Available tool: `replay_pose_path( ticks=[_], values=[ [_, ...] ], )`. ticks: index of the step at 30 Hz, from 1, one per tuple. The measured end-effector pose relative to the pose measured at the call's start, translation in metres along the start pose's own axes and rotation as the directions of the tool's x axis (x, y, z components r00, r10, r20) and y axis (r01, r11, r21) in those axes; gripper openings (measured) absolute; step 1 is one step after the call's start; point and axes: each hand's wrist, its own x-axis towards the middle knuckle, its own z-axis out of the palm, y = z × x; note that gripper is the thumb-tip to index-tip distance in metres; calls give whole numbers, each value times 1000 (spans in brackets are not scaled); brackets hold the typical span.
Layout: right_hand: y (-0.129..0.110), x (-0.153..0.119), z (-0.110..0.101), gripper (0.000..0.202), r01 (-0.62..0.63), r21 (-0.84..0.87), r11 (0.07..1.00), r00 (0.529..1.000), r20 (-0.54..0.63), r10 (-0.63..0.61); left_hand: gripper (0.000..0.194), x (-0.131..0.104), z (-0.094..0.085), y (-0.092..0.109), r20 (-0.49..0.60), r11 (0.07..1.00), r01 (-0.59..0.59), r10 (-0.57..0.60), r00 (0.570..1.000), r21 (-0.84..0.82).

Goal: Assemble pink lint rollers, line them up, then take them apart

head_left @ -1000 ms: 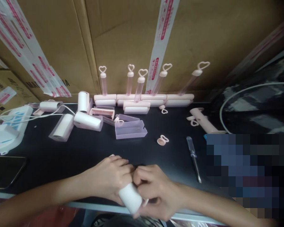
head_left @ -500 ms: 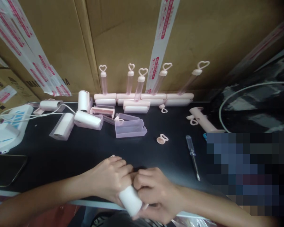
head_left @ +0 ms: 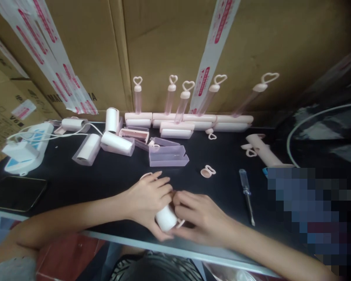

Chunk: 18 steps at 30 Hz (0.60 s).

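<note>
Near the front edge of the black table, my left hand (head_left: pixel 150 199) is wrapped over a white roller (head_left: pixel 166 218), with a pale pink rim showing above its fingers. My right hand (head_left: pixel 200 218) is pressed against the roller's right side, fingers bent, beside a small pink loop (head_left: pixel 180 223). What lies between the two hands is mostly hidden. Beyond them are an open lilac box (head_left: pixel 168 157) and a pink heart-loop cap (head_left: pixel 207 171). A screwdriver (head_left: pixel 247 195) lies to the right.
Several assembled pink rollers (head_left: pixel 177 130) with upright heart-topped handles line the cardboard (head_left: pixel 169 43) at the back. White rolls in lilac cases (head_left: pixel 87 150) lie left of centre. A phone (head_left: pixel 17 193) and power strip (head_left: pixel 43 150) sit far left, a pink tube (head_left: pixel 265 150) on the right.
The view has shifted, so the table's objects appear further right. Both hands and the roller have moved up, further over the table, and my left fingers are more spread.
</note>
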Motion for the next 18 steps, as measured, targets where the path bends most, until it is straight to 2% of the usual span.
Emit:
replay_pose_path(
  ticks=[4,8,12,15,18],
  values=[
    [1,-1,-5,26,-144,-12,990,990,1,144,64,2,5,-7,-2,998,12,-12,1000,62],
    [2,0,-7,22,-203,42,978,979,-17,204,61,0,7,-12,-28,996,43,-41,999,81],
    [2,4,-12,22,-241,100,965,971,27,239,62,-5,7,-15,-78,996,51,-46,996,67],
    [7,7,-11,33,-210,88,974,976,70,205,57,-5,8,-16,-109,994,100,-94,990,49],
    [18,9,-3,41,-93,30,995,994,60,91,56,-3,11,-14,-164,993,105,-94,982,59]
  ],
)
